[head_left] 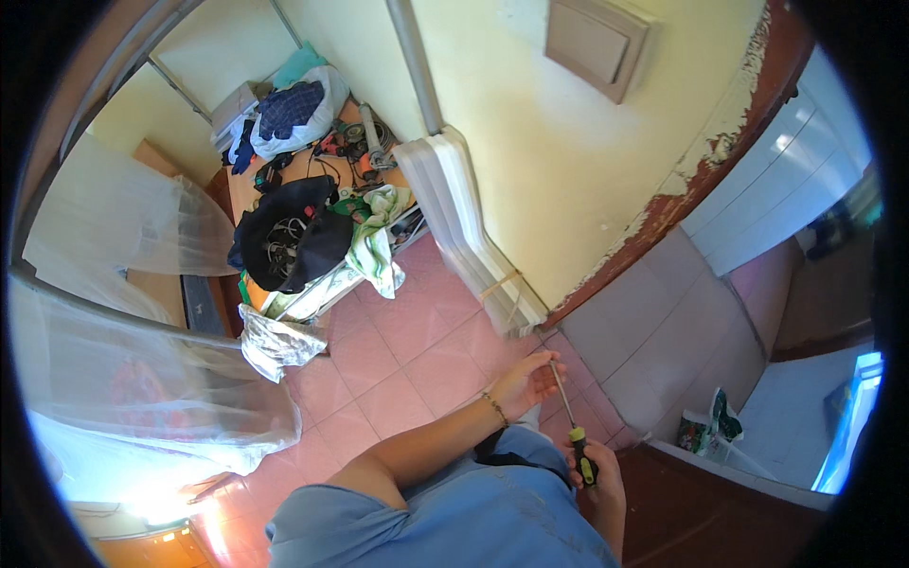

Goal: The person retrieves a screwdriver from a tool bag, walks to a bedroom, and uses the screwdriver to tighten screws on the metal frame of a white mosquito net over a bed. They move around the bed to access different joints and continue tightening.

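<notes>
My right hand [598,478] grips the black and yellow-green handle of a long screwdriver [568,417], low in the picture by my blue-clad lap. Its thin metal shaft points up toward the foot of the yellow wall. My left hand [528,379], with a thin bracelet on the wrist, reaches forward over the pink floor tiles, and its fingers rest by the shaft near the tip. Whether they pinch the shaft I cannot tell.
A stack of white boards [464,222] leans on the yellow wall [530,133]. A low table [312,170] holds tools, cables, a black bag [289,241] and cloths. White netting [114,312] hangs at left. A dark wooden surface [701,511] lies at my right, with a crumpled packet [705,431].
</notes>
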The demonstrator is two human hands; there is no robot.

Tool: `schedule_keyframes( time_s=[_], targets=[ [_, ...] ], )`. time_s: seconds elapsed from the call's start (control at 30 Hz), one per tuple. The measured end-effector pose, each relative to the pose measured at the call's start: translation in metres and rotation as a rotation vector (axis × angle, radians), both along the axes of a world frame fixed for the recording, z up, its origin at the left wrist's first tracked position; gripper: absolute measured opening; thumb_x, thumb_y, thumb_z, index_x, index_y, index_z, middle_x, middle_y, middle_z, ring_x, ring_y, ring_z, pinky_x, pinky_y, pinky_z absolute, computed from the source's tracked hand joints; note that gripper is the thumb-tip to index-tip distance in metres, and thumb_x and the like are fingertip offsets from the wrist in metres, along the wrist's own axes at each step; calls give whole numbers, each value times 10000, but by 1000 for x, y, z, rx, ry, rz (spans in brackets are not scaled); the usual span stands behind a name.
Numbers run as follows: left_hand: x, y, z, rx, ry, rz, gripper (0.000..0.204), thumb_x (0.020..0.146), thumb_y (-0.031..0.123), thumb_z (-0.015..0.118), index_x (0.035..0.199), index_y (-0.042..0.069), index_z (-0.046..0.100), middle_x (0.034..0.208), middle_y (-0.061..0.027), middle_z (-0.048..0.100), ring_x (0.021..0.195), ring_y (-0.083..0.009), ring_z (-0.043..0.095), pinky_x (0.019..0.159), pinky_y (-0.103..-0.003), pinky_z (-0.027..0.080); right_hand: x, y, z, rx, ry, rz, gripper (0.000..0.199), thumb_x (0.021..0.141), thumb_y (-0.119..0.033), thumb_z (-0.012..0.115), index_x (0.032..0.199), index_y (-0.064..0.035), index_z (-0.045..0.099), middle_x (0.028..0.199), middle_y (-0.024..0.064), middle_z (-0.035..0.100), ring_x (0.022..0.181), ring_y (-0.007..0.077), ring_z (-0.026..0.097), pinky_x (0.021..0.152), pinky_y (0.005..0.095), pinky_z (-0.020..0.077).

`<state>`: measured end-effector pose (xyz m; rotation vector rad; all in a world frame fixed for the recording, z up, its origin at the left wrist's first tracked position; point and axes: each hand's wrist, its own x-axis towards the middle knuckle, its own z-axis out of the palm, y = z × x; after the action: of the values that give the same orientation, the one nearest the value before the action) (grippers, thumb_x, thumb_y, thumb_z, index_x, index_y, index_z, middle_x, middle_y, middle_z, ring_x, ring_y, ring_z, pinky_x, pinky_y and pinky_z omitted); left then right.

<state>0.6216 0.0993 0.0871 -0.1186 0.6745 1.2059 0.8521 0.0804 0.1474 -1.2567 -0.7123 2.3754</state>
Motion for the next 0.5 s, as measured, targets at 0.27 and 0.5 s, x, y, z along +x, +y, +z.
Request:
schedule_keyframes(
  time_s=[0.27,0.5],
  targets=[
    [117,144,20,-1,-35,-262,192,882,247,600,1027,126,569,980,-42,628,889,-171,609,726,-269,496,74,53,23,-2,-79,-516,347,847,-279,487,1000,30,531,678,61,528,448,129,433,394,227,326],
    [179,243,37,85,-145,-350,167,883,229,601,1002,112,589,965,-40,634,905,-168,611,725,-266,511,127,127,12,-157,191,-726,351,849,-282,482,1001,32,520,677,63,525,447,112,434,373,186,291]
  ],
)
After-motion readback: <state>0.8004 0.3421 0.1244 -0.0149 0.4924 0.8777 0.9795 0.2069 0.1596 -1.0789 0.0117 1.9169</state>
